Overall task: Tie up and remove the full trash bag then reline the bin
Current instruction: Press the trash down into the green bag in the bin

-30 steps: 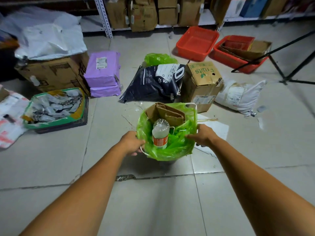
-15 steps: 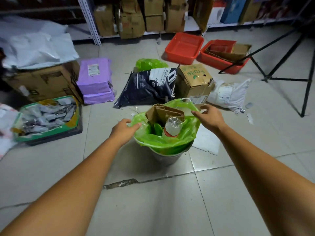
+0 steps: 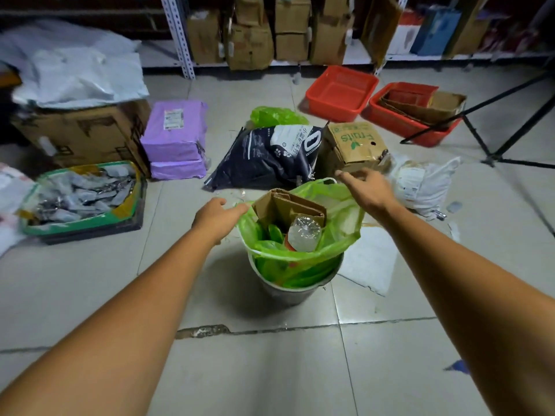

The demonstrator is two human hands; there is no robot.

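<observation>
Green bag (image 3: 336, 235), thin and slippery, is sitting in the bin (image 3: 288, 291) at twelve o'clock. I'm pinching its soft rim: left hand (image 3: 214, 219) at nine, right hand (image 3: 371, 190) at two, fingers clamped on plastic. Probably light: cardboard (image 3: 285, 205), bottle (image 3: 304, 234).

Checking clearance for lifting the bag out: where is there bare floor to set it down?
Bare tiled floor lies open on the camera side of the bin, between the forearms, and to its left toward the green tray. Behind the bin it is crowded: dark sack, fruits box, white bag.
</observation>
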